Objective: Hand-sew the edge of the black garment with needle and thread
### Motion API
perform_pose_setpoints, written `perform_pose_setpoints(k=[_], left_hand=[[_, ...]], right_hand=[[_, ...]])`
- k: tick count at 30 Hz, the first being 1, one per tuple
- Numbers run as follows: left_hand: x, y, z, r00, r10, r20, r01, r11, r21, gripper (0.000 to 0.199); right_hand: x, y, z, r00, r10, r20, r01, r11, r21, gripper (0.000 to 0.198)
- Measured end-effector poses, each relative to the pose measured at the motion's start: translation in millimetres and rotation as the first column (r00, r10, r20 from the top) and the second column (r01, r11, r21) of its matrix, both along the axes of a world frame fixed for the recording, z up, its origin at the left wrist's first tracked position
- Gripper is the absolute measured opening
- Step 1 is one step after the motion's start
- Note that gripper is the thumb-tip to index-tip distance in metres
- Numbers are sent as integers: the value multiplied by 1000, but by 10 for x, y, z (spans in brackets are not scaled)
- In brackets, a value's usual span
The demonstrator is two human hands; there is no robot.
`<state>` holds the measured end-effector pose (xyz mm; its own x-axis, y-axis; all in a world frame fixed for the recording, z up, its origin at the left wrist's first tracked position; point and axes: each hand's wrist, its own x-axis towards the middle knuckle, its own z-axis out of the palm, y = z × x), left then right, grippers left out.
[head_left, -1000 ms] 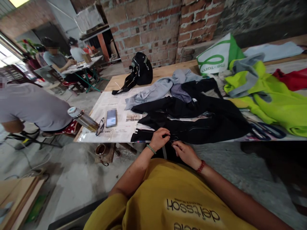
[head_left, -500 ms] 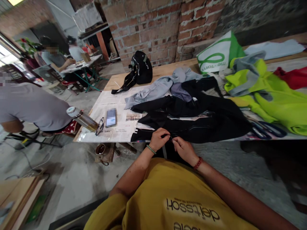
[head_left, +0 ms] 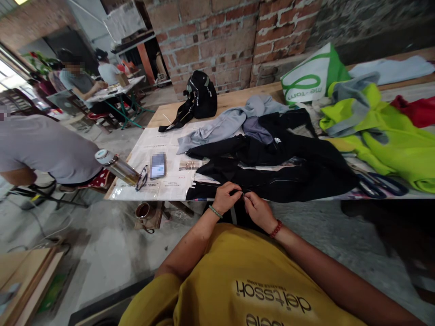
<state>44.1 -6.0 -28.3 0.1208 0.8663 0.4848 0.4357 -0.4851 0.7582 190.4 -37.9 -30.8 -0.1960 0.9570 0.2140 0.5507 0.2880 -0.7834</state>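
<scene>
At the near edge of the table, my left hand (head_left: 225, 198) is closed in a pinch, a green beaded bracelet (head_left: 215, 211) on its wrist. Its fingertips almost meet those of my right hand (head_left: 258, 211), also pinched, with a red bracelet (head_left: 276, 228) behind it. A tiny pale, thin thing shows between the two sets of fingertips, too small to name. Just beyond the hands lies a black garment (head_left: 288, 181), spread along the table edge with pale lines of stitching or thread on it. My left hand overlaps the garment's edge.
On the newspaper-covered table (head_left: 146, 142) are a phone (head_left: 158, 165), glasses (head_left: 142, 177), a flask (head_left: 117, 166), a black bag (head_left: 200, 95), grey cloth (head_left: 217, 129), scissors (head_left: 374, 184), yellow-green clothing (head_left: 397, 140) and a green-white bag (head_left: 309, 79). A co-worker (head_left: 50, 149) sits at left.
My right hand has shifted slightly left, its fingertips closer to my left hand's. The left hand and the garment stay nearly the same; the view has moved a little.
</scene>
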Motion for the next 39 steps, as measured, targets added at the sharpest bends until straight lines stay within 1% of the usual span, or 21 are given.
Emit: perform_pose_setpoints(k=[9, 15, 21, 25, 27, 31, 35, 39], left_hand=[[-19, 20, -13, 999, -21, 41, 22, 1000, -9, 4], [-36, 22, 3, 996, -75, 50, 74, 997, 3, 5], [-22, 11, -15, 999, -25, 27, 25, 1000, 11, 5], [-18, 4, -15, 999, -33, 15, 33, 999, 26, 5], [-17, 1, -11, 999, -34, 12, 34, 999, 31, 6], [-19, 1, -12, 999, -39, 16, 38, 999, 29, 6], [-21, -1, -19, 999, -24, 38, 22, 999, 37, 5], [-10, -19, -22, 998, 30, 60, -32, 999, 33, 5]], right_hand=[[-45, 52, -41, 1000, -12, 3, 12, 999, 41, 19], [-53, 51, -76, 1000, -17, 4, 16, 998, 54, 19], [-33, 53, -59, 1000, 4, 29, -4, 1000, 7, 21], [-13, 41, -63, 997, 27, 76, -25, 999, -34, 23], [-11, 26, -63, 996, 26, 85, -24, 999, -24, 23], [-34, -3, -19, 1000, -8, 19, 8, 999, 33, 20], [-83, -13, 49, 997, -50, -56, 51, 999, 12, 20], [-117, -10, 78, 993, -81, -88, 79, 997, -19, 20]])
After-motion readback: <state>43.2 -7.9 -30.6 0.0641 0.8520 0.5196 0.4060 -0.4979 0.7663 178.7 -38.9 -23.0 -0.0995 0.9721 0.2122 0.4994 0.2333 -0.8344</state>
